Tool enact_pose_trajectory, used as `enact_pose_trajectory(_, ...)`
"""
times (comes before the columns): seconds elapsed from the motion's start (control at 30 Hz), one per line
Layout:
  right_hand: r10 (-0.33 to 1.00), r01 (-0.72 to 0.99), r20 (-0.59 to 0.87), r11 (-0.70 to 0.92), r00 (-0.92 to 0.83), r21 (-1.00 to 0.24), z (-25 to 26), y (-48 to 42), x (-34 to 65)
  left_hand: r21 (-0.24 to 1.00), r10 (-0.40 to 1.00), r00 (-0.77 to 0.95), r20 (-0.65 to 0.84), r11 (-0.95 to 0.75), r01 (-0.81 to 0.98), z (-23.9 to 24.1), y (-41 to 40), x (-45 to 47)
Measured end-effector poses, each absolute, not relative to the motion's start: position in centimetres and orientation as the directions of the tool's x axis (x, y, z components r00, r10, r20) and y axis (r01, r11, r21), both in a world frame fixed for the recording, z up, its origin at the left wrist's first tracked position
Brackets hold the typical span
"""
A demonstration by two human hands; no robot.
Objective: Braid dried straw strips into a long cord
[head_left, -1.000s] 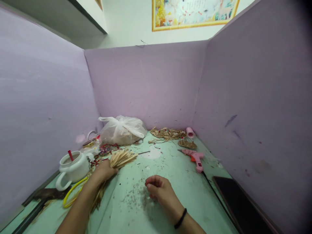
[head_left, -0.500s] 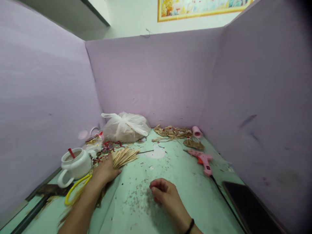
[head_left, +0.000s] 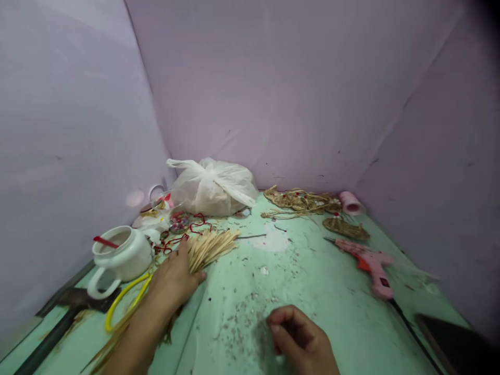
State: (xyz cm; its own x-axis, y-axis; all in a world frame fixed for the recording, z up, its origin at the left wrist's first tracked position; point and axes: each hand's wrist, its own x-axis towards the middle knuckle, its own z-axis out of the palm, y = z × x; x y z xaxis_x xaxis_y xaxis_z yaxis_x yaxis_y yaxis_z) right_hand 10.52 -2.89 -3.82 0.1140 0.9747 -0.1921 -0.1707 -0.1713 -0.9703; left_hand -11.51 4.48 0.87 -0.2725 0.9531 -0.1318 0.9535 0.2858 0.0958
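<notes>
A bundle of pale dried straw [head_left: 213,247] lies on the left part of the green table, its longer, browner stalks running back under my left forearm. My left hand [head_left: 175,273] rests over this bundle with the thumb held apart from the fingers; some fingertips are hidden by the hand. Above the front middle of the table, my right hand [head_left: 302,338] is curled, with thumb and forefinger brought close together. Nothing shows between them. Small dark crumbs are scattered beside it.
Left: a white pot [head_left: 128,255], a yellow loop [head_left: 113,312], a hammer [head_left: 54,333], red string [head_left: 201,221]. Behind: a tied plastic bag [head_left: 219,190]. Right: woven straw pieces [head_left: 346,227], a pink spool [head_left: 351,203], a corded pink glue gun [head_left: 371,263], a dark flat device [head_left: 453,338]. Lilac panels enclose the table.
The view has tilted down and turned slightly left, so the things on the right appear farther right. My left hand stays at the straw bundle, and my right hand remains curled.
</notes>
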Motion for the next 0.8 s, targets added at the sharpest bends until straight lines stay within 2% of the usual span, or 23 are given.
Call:
enact_pose_trajectory(0.13, 0.985, -0.124, -0.114, -0.099, 0.126, -0.987, -3.1, -2.6, 11.0, 0.109, 0.963, -0.267, -0.036, 0.269, 0.957, 1.2, 4.3, -11.8)
enact_pose_trajectory(0.23, 0.975, -0.127, -0.094, -0.069, 0.2, -0.989, -2.9, -2.4, 11.6, 0.101, 0.964, -0.253, 0.084, 0.244, 0.964, 1.6, 3.6, -11.3)
enact_pose_trajectory(0.3, 0.965, -0.145, -0.088, -0.053, 0.246, -0.988, -2.9, -2.3, 11.9, 0.143, 0.955, -0.203, 0.217, 0.175, 0.974, 2.3, 3.0, -10.5)
enact_pose_trajectory(0.37, 0.961, -0.156, -0.093, -0.053, 0.262, -0.986, -2.8, -2.2, 11.9, 0.236, 0.947, -0.111, 0.3, 0.039, 0.971, 3.1, 2.4, -9.4)
enact_pose_trajectory(0.4, 0.96, -0.161, -0.1, -0.059, 0.26, -0.985, -2.8, -2.1, 11.9, 0.301, 0.955, -0.055, 0.292, -0.037, 0.953, 3.4, 2.1, -8.8)
enact_pose_trajectory(0.47, 0.963, -0.167, -0.116, -0.076, 0.243, -0.983, -2.7, -2.0, 11.8, 0.427, 0.984, 0.082, 0.155, -0.141, 0.893, 3.4, 1.8, -8.0)
enact_pose_trajectory(0.53, 0.967, -0.165, -0.124, -0.088, 0.223, -0.982, -2.6, -1.9, 11.8, 0.498, 0.984, 0.175, 0.021, -0.162, 0.852, 2.7, 1.9, -7.3)
enact_pose_trajectory(0.6, 0.968, -0.156, -0.123, -0.09, 0.219, -0.984, -2.6, -1.8, 11.8, 0.536, 0.973, 0.229, -0.04, -0.173, 0.826, 1.5, 2.3, -6.6)
enact_pose_trajectory(0.7, 0.964, -0.163, -0.112, -0.074, 0.241, -0.984, -2.4, -1.7, 12.0, 0.528, 0.952, 0.297, -0.073, -0.216, 0.822, -0.2, 2.9, -5.3)
enact_pose_trajectory(0.8, 0.955, -0.155, -0.084, -0.04, 0.286, -0.987, -2.1, -1.5, 12.5, 0.396, 0.944, 0.31, -0.109, -0.245, 0.885, -1.1, 2.9, -4.0)
